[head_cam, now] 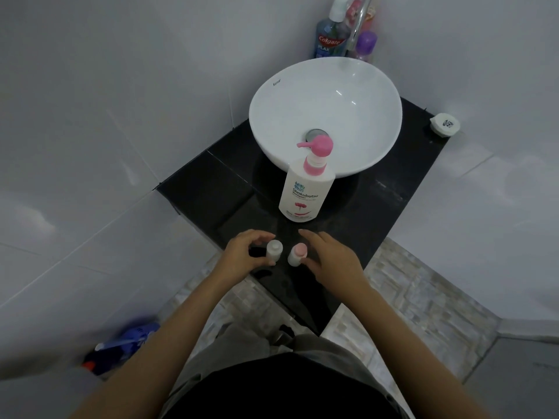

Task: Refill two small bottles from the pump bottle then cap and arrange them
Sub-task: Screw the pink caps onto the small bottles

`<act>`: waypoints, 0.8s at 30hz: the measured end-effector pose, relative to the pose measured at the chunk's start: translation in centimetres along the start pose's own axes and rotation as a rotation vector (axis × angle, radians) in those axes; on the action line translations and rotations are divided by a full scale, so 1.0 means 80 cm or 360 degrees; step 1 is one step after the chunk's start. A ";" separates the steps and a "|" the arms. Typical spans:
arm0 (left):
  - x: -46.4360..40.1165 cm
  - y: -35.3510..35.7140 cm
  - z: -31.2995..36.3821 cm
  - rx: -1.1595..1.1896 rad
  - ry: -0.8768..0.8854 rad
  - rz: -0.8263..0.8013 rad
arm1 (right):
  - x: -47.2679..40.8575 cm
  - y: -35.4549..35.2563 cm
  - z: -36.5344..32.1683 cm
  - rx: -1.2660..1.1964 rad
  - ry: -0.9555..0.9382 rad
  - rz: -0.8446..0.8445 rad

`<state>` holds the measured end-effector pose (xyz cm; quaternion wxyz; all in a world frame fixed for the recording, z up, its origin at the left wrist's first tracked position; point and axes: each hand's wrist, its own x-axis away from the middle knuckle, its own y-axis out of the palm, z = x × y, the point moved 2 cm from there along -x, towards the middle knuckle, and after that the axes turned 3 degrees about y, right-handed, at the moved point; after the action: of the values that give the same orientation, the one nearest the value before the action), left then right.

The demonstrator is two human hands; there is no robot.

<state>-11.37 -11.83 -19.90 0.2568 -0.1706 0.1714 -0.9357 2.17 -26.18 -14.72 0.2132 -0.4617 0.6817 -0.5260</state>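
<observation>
Two small white bottles stand side by side near the front corner of the black counter. The left small bottle has a white cap; the right small bottle has a pink cap. My left hand curls around the white-capped one with fingers apart, thumb and fingertips close to it. My right hand sits just right of the pink-capped one, fingers spread, thumb near its base. Behind them stands the white pump bottle with a pink pump head, spout pointing left.
A white bowl sink sits on the counter behind the pump bottle. Mouthwash and other bottles crowd the far corner by the tap. A small white round container lies at the right corner. A blue bottle lies on the floor.
</observation>
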 end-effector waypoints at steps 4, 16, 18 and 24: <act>-0.007 0.007 -0.008 -0.0044 -0.0022 -0.0043 | 0.015 -0.003 0.019 -0.0125 0.0191 0.0019; 0.002 -0.007 0.006 0.0099 0.0066 0.0081 | 0.026 0.050 0.052 0.0078 0.0372 -0.0320; 0.009 -0.016 0.016 0.0128 0.0098 0.0118 | 0.024 0.056 0.054 0.0092 0.0369 -0.0351; 0.031 -0.035 0.054 0.0255 0.0113 0.0171 | 0.015 0.063 0.053 0.0049 0.0420 -0.0332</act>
<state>-12.81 -11.94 -14.33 0.3133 -0.1069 0.1138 -0.9367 2.84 -29.34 -20.56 0.0731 -0.4537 0.6439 -0.6117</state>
